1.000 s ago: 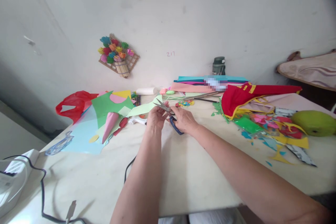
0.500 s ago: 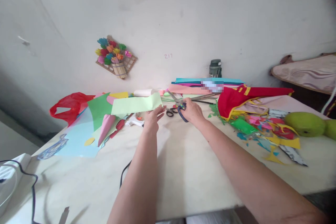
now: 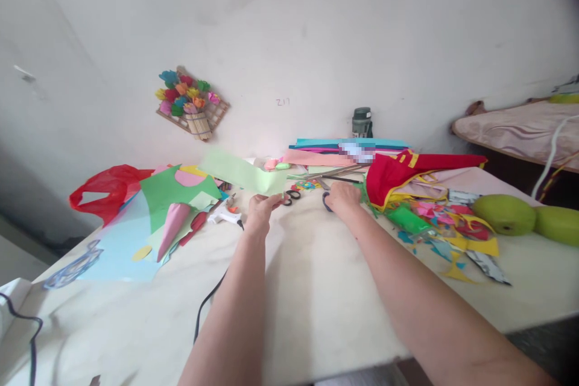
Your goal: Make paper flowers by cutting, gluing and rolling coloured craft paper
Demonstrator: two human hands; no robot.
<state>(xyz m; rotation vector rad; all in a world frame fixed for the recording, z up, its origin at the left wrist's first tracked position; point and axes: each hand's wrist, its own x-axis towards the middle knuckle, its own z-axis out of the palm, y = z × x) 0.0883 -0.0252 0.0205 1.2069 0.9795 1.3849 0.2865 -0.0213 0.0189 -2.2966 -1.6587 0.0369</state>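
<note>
My left hand [image 3: 261,208] pinches one end of a pale green paper strip [image 3: 239,172], which is lifted and blurred, reaching left over the table. My right hand [image 3: 344,198] rests low on the table, fingers curled around the blue handle of a pair of scissors [image 3: 324,192], blades pointing away towards the paper stack. A smaller pair of black-handled scissors [image 3: 291,195] lies on the table between my two hands.
A white glue gun [image 3: 222,215], a pink paper cone [image 3: 170,223] and green and blue sheets [image 3: 136,235] lie at left, beside a red plastic bag [image 3: 106,193]. Red cloth [image 3: 407,172], paper scraps [image 3: 447,226] and green fruits [image 3: 506,214] fill the right. A black cord [image 3: 205,307] runs forward.
My hands have parted. The left lifted the green strip away to the left; the right carried the blue-handled scissors away to the right and lowered them to the table.
</note>
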